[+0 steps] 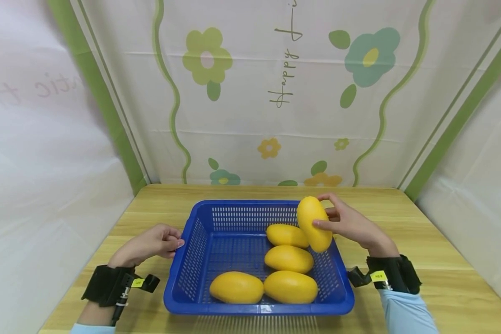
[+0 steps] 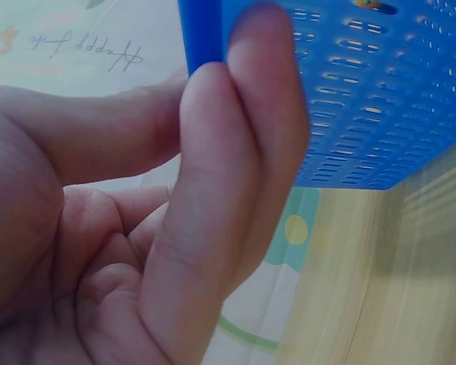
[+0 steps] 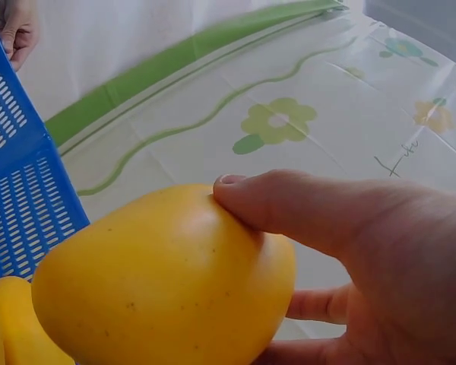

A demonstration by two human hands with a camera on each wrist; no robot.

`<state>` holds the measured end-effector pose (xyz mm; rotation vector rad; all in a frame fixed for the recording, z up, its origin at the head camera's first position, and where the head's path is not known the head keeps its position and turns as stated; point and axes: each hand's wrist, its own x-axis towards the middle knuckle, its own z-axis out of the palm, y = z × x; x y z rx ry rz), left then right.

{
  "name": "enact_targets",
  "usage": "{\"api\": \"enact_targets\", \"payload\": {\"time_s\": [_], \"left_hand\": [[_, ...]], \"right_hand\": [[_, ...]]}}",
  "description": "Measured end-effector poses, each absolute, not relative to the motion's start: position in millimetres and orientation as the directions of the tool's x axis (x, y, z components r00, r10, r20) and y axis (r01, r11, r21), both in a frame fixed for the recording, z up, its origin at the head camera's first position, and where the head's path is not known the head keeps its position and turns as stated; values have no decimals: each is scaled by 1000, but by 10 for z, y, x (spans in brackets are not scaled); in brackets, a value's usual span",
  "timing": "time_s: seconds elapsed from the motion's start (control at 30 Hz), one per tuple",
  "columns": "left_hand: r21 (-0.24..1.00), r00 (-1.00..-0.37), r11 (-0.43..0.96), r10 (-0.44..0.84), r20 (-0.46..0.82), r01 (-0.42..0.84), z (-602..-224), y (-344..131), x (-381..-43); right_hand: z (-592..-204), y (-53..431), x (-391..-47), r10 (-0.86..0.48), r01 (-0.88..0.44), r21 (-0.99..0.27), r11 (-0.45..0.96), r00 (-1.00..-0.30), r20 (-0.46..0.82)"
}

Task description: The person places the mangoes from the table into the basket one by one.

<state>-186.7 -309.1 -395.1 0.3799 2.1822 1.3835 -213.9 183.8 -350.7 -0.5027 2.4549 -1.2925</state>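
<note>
In the head view a blue plastic basket (image 1: 259,309) with slotted walls stands on the table. My left hand (image 1: 160,241) pinches its left rim between thumb and fingers; the left wrist view shows the fingers (image 2: 213,144) against the blue rim. My right hand (image 1: 352,225) grips a yellow mango (image 1: 313,222), held tilted over the basket's back right corner. Thumb and fingers lie on opposite sides of this mango (image 3: 167,274) in the right wrist view. Below it, a mango (image 1: 287,235), another mango (image 1: 289,259) and a front right mango (image 1: 291,286) line the right side. One more mango (image 1: 236,287) lies front centre.
The basket sits on a light wooden table (image 1: 426,260). Behind the table hangs a white cloth (image 1: 250,111) printed with flowers and green wavy lines. White cloth sides (image 1: 58,153) close in the left and right. A dark strap (image 1: 108,284) circles each wrist.
</note>
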Motion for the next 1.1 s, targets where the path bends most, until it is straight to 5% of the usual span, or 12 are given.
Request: {"api": "enact_targets", "payload": {"time_s": [1.1], "left_hand": [[889,-825,456,483,-293,-48,-3904,-3076,-1863]], "right_hand": [[-3513,1649,-2100,-474,-171,-832,528,-872,-122]]}}
